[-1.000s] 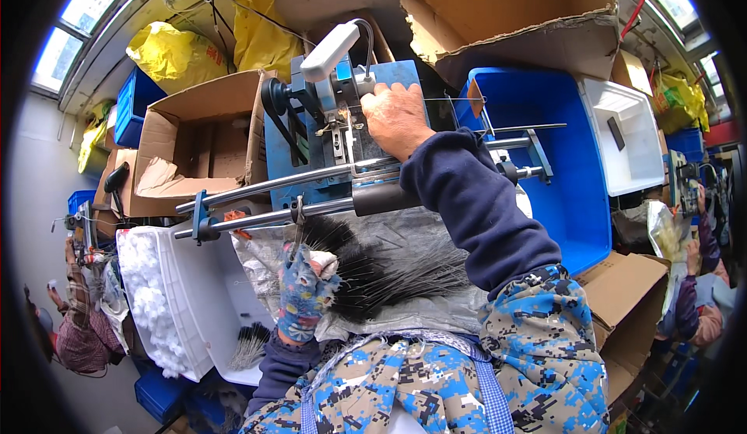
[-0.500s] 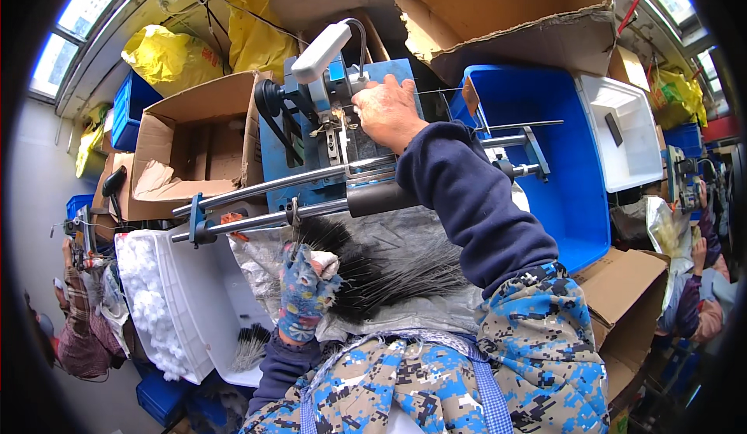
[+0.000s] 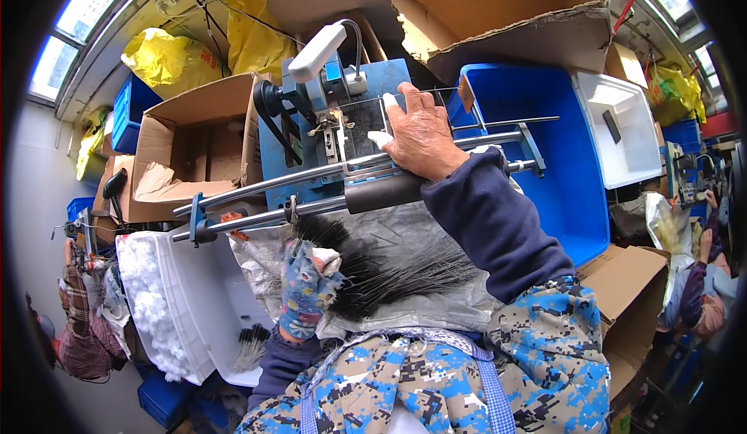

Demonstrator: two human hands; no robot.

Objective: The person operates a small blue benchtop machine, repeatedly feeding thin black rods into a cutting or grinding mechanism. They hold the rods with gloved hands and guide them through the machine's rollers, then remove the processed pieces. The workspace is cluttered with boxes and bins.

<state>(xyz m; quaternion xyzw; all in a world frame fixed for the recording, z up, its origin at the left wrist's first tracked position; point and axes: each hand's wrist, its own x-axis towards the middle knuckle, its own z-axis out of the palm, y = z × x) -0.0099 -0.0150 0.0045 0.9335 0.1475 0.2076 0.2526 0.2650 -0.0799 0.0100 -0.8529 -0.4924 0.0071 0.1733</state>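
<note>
My right hand (image 3: 426, 137), bare with white coverings on the thumb and one finger, spreads over the right part of the bed of a small blue machine (image 3: 393, 72). A thin wire (image 3: 437, 89) runs level past its fingertips; whether they touch it is unclear. My left hand (image 3: 305, 290), in a worn patterned glove, is curled at the left end of a heap of thin wire brushes with black bristles (image 3: 362, 278). Fine wires stand up from its fingers, though the grip itself is partly hidden. The heap lies on a whitish sheet (image 3: 436, 228) over my lap.
Two metal rails (image 3: 311, 175) cross in front of the machine. A blue bin (image 3: 572, 161) stands right, a cardboard box (image 3: 198, 107) left. White fluffy pieces (image 3: 152, 302) lie beside a white tub (image 3: 206, 278). Other people work at both sides.
My right hand has moved right and slightly nearer, away from the machine's head, and its fingers have spread. My left hand stays by the bristles.
</note>
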